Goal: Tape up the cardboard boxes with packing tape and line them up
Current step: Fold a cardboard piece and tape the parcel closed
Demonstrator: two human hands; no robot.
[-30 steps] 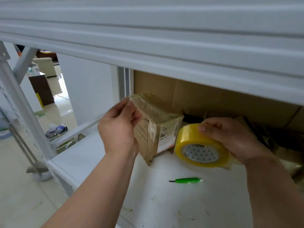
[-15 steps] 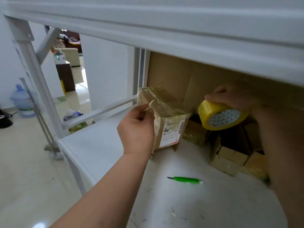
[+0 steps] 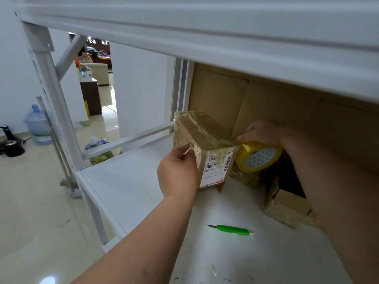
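Small brown cardboard box [image 3: 202,148] standing on the white shelf [image 3: 131,181], pushed toward the back corner. Probably set there to start a neat row. Wrapped in shiny, crinkly clear tape, with a white paper label on the near face.

Left hand [image 3: 178,174] on the near left side of the box, fingers curled, pinching a small pale bit of tape or paper at the box's edge. Likely smoothing it down so it sticks.

Right hand [image 3: 261,132] just right of the box, fingers wrapped over a round yellow tape roll [image 3: 257,156]. Roll touching the box's upper right corner, thumb close to the box top. A thin strip of tape looks stretched from roll to box top, maybe to lay one more band across. Hard to be sure.

More small taped boxes [image 3: 285,208] lower right of the box, partly hidden behind the right arm. Big flat brown cardboard sheet [image 3: 256,103] standing behind the box.

Green knife [image 3: 232,230] lying flat on the shelf in front of the box, thin and smooth, well apart from both hands. Handy for cutting the tape soon.
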